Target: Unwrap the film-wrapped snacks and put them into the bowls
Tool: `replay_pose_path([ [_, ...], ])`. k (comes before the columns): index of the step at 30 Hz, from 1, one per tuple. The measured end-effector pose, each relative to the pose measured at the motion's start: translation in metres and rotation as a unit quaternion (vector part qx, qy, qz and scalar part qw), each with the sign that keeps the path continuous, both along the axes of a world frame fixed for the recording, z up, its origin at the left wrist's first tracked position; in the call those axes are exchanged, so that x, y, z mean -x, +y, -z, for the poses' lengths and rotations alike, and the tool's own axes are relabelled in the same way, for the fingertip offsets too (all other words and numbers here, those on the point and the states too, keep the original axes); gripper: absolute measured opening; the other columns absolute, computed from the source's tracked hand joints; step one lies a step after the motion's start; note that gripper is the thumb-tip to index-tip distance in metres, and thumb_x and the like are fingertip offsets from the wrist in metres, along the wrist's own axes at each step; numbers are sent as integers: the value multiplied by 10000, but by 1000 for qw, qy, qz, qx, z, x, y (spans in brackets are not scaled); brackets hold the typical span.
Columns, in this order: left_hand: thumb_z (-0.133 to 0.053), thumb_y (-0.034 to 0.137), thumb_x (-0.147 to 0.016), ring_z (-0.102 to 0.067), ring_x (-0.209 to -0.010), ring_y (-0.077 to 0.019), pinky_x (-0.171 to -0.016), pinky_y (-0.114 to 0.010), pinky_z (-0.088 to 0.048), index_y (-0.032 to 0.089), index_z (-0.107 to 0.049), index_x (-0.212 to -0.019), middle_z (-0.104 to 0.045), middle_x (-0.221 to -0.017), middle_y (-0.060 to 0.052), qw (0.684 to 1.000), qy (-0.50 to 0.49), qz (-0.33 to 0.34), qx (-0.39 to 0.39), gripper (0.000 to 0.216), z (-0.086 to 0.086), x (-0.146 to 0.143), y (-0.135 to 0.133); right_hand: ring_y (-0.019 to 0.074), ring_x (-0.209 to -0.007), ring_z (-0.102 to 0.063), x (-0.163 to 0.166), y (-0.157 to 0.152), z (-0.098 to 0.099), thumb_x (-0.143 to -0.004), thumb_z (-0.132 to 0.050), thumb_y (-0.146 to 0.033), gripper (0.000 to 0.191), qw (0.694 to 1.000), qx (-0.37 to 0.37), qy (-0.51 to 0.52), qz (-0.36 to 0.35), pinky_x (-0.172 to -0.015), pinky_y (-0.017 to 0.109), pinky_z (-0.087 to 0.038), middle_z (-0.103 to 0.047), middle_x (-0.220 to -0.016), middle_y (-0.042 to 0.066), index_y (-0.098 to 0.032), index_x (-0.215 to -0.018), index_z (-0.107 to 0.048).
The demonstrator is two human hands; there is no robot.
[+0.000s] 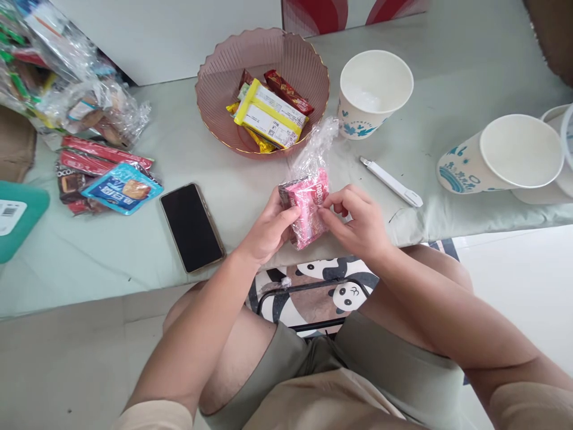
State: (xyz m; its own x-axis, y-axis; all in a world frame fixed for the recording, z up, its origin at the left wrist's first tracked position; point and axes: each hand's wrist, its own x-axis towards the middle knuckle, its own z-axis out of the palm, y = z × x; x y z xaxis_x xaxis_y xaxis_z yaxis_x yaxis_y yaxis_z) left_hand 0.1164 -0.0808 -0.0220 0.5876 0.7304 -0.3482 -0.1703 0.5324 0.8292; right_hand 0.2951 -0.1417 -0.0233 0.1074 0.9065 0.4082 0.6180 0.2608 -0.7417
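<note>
A pink snack packet [308, 206] lies inside a clear plastic bag [316, 146], with a darker packet edge showing behind it. My left hand [271, 230] grips the bagged packet from its left side, thumb across the front. At the bag's right side my right hand [358, 218] has thumb and fingers pinched together on the plastic. The bag's loose, crumpled end points up toward a pink ribbed bowl [210, 110]. Several wrapped snacks, among them a yellow and white packet [271, 113], lie in that bowl.
A black phone [191, 227] lies left of my hands, beside blue and red snack packets [125, 188]. A white utility knife [391, 182] lies to the right, near a paper cup [376, 83] and tipped cups [496, 155]. Bagged snacks [89, 101] fill the far left.
</note>
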Motion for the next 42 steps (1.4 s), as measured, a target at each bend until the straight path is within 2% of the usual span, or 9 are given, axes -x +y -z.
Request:
replay_pose_path([
  [6,-801,500,-780,-690,-878,-205,-735,-321,-546,270,-588,-1180,-700,-1039,-13,999,10,-35,-8,508,2,1,1,171,-809,-608,2,-3,-3,-914,-606,-155,96,996,-83,-28,-7,-654,320,-506,-584,-905,42,-241,-876,-584],
  [11,-792,487,-783,-700,-918,-220,-773,-336,-561,263,-589,-1176,-703,-1029,-15,998,4,-55,-10,496,2,2,1,186,-868,-677,5,-4,-6,-916,-609,-94,164,989,-141,-33,-35,-724,346,-555,-679,-956,47,-252,-920,-566],
  [14,-801,490,-768,-706,-953,-235,-793,-345,-569,264,-594,-1177,-716,-1050,-21,997,7,-71,-7,512,2,2,2,179,-764,-678,5,-5,-4,-938,-592,-107,158,989,-137,-42,-26,-654,337,-546,-693,-849,27,-260,-974,-603],
  [19,-797,472,-772,-701,-965,-238,-802,-345,-558,263,-590,-1188,-727,-1080,-32,998,8,-69,-6,510,1,1,3,183,-757,-690,1,-6,-5,-971,-584,-161,175,994,-90,-56,12,-662,345,-560,-715,-874,45,-280,-1024,-701],
  [24,-795,441,-775,-673,-834,-174,-738,-289,-536,252,-608,-1167,-708,-988,-3,994,16,-105,1,474,-1,0,2,173,-786,-699,-2,-6,-7,-970,-611,-113,205,990,-127,-66,3,-672,314,-568,-707,-875,33,-281,-1040,-704],
  [28,-730,417,-815,-708,-964,-209,-820,-314,-565,240,-625,-1182,-729,-1062,-24,992,20,-127,-4,420,-4,-2,2,163,-755,-674,0,-8,-8,-951,-609,-72,281,983,-166,-73,-31,-635,294,-556,-686,-878,28,-275,-1131,-681],
  [32,-690,411,-814,-707,-1098,-254,-916,-357,-581,219,-653,-1078,-742,-1083,-36,986,6,-168,1,329,-5,2,4,166,-729,-625,5,-15,-14,-903,-569,-5,417,980,-172,-66,-74,-627,296,-544,-650,-860,37,-240,-1239,-647],
  [38,-705,402,-794,-722,-1026,-238,-891,-347,-590,224,-643,-922,-739,-966,-20,980,-32,-195,9,228,-7,11,11,149,-643,-550,7,-22,-19,-870,-493,16,512,979,-115,-45,-160,-572,280,-486,-575,-768,7,-223,-1306,-617],
  [42,-702,397,-774,-730,-990,-241,-859,-344,-594,226,-645,-927,-717,-867,-16,974,-29,-225,16,236,-11,15,16,140,-631,-547,5,-21,-16,-865,-454,9,460,966,-72,-31,-245,-554,265,-463,-581,-738,3,-218,-1211,-654],
])
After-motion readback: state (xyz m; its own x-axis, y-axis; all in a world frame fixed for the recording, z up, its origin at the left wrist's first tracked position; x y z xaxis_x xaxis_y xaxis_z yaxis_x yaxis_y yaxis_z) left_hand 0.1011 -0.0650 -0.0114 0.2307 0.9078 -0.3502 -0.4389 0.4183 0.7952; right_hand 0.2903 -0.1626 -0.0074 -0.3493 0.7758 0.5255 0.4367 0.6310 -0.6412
